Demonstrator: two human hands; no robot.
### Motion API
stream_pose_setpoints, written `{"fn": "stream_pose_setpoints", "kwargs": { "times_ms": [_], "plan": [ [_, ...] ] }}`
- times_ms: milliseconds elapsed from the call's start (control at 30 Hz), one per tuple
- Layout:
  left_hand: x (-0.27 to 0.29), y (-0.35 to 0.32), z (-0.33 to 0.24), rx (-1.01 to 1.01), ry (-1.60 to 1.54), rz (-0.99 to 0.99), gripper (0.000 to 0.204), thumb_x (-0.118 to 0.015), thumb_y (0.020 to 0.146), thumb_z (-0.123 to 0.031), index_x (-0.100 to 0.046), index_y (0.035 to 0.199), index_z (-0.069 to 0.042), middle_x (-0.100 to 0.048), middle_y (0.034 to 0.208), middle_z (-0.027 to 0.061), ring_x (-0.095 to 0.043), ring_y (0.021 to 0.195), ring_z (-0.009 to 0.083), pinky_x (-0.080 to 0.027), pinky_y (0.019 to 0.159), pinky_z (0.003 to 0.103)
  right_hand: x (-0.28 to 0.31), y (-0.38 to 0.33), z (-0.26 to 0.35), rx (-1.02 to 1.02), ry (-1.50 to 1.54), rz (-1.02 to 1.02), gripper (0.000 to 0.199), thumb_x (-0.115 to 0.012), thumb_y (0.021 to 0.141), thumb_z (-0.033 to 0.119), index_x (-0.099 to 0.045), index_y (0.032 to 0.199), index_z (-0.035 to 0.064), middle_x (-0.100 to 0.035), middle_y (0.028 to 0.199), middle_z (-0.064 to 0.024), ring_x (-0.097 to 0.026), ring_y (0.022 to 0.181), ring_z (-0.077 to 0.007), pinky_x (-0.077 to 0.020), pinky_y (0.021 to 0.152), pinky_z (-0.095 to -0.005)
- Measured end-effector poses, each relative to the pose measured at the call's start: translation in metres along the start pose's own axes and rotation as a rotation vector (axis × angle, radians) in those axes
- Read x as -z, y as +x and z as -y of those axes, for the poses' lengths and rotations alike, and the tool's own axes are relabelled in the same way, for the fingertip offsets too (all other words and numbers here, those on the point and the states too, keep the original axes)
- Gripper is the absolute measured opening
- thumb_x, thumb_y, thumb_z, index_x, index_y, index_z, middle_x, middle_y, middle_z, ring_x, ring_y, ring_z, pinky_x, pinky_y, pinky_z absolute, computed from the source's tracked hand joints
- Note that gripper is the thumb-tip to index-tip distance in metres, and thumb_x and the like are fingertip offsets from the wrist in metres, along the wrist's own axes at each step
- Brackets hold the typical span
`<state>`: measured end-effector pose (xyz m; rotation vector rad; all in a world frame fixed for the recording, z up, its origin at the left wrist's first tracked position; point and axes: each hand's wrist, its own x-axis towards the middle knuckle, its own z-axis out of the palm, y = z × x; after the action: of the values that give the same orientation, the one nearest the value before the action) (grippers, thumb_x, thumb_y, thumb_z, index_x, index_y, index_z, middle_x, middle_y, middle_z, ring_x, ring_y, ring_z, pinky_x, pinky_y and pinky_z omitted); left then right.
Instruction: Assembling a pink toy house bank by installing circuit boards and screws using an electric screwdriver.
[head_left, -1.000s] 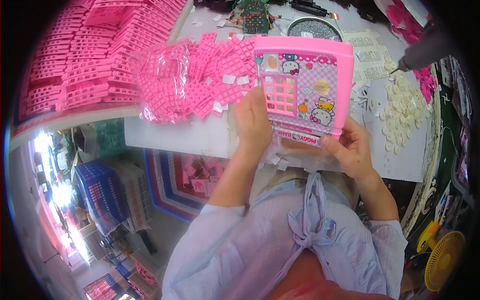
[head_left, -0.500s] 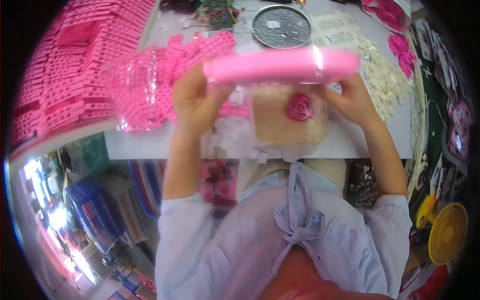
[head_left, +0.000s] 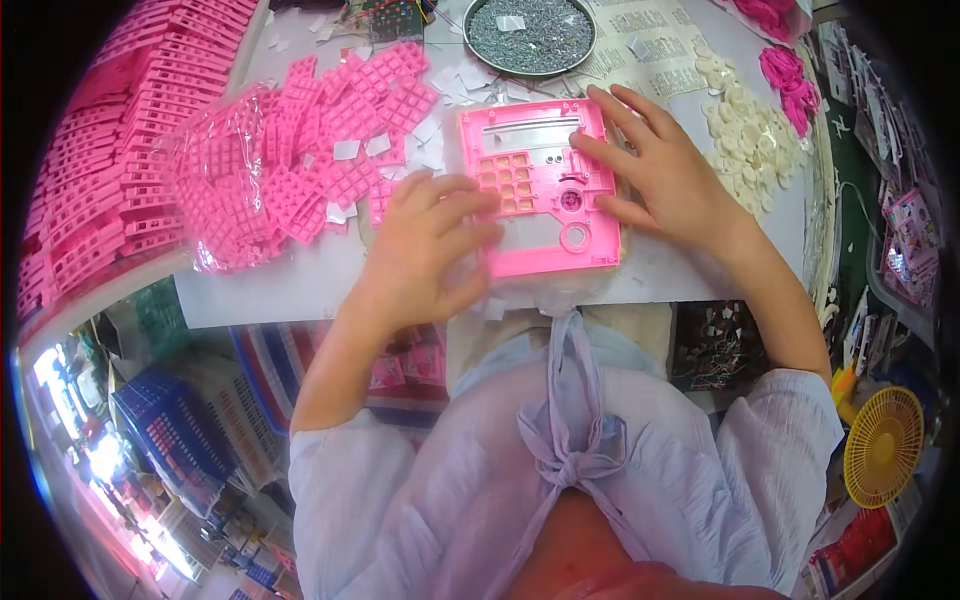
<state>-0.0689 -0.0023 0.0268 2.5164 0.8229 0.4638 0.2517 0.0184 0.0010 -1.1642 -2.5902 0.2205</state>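
Note:
A pink plastic toy panel (head_left: 545,190) lies inner side up on the white table (head_left: 290,290), showing a grid of square key holes, a slot and round openings. My left hand (head_left: 430,250) rests flat on its left edge, fingers spread toward the key grid. My right hand (head_left: 655,175) presses on the panel's right side, fingers splayed over its upper right corner. Neither hand grips anything.
A heap of pink grid-shaped key pieces (head_left: 300,150) spills from a clear bag at the left. Stacks of pink parts (head_left: 110,130) fill the far left. A round tray of small screws (head_left: 530,30) stands behind; white rubber pads (head_left: 750,140) lie right. A yellow fan (head_left: 885,445) sits low right.
The panel was held up with its printed front toward me, then turned over on edge; now it lies flat, back side up, with both hands resting on it.

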Motion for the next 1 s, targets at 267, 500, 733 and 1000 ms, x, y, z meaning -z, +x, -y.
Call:
{"fn": "stream_pose_setpoints", "kwargs": {
  "times_ms": [267, 500, 733, 1000],
  "plan": [
    [-0.039, 0.027, -0.027, -0.005, 0.082, 0.033, 0.054, -0.078, 0.077, -0.028, -0.066, 0.123, -0.005, -0.06, 0.138, 0.0096, -0.056, 0.124, 0.0319, -0.043, 0.105, 0.048, 0.001, -0.014, -0.009, -0.115, 0.293, -0.12, 0.047, -0.071, 0.087, 0.028, -0.065, 0.13, 0.0105, -0.056, 0.141, -0.0166, -0.051, 0.129, -0.0378, -0.0449, 0.106, -0.0454],
    [-0.041, 0.028, -0.025, 0.019, 0.014, -0.003, 0.052, -0.079, 0.076, -0.025, -0.067, 0.122, -0.005, -0.061, 0.137, 0.0099, -0.056, 0.123, 0.0334, -0.042, 0.105, 0.049, 0.037, -0.039, -0.087, -0.525, -0.107, -0.171, 0.021, -0.066, 0.088, 0.017, -0.074, 0.105, 0.0098, -0.074, 0.098, -0.0102, -0.064, 0.099, -0.0282, -0.0537, 0.08, -0.0395],
    [-0.035, 0.034, -0.028, -0.018, 0.014, -0.014, 0.05, -0.078, 0.075, -0.022, -0.067, 0.121, -0.005, -0.062, 0.132, 0.0126, -0.057, 0.119, 0.0359, -0.045, 0.101, 0.048, 0.029, -0.017, -0.099, -0.522, -0.22, 0.004, 0.022, -0.066, 0.085, 0.017, -0.073, 0.104, 0.0068, -0.072, 0.097, -0.0117, -0.064, 0.099, -0.0279, -0.0541, 0.081, -0.0376],
    [-0.037, 0.06, -0.051, 0.606, -1.227, -0.058, 0.018, -0.06, 0.101, -0.014, -0.067, 0.11, -0.001, -0.069, 0.098, 0.0051, -0.063, 0.078, 0.009, -0.048, 0.064, 0.023, 0.005, -0.005, 0.023, -0.156, 1.171, -0.473, 0.034, -0.073, 0.078, -0.001, -0.067, 0.111, -0.0008, -0.068, 0.107, -0.0094, -0.061, 0.103, -0.0238, -0.0485, 0.093, -0.0371]
  ]
}}
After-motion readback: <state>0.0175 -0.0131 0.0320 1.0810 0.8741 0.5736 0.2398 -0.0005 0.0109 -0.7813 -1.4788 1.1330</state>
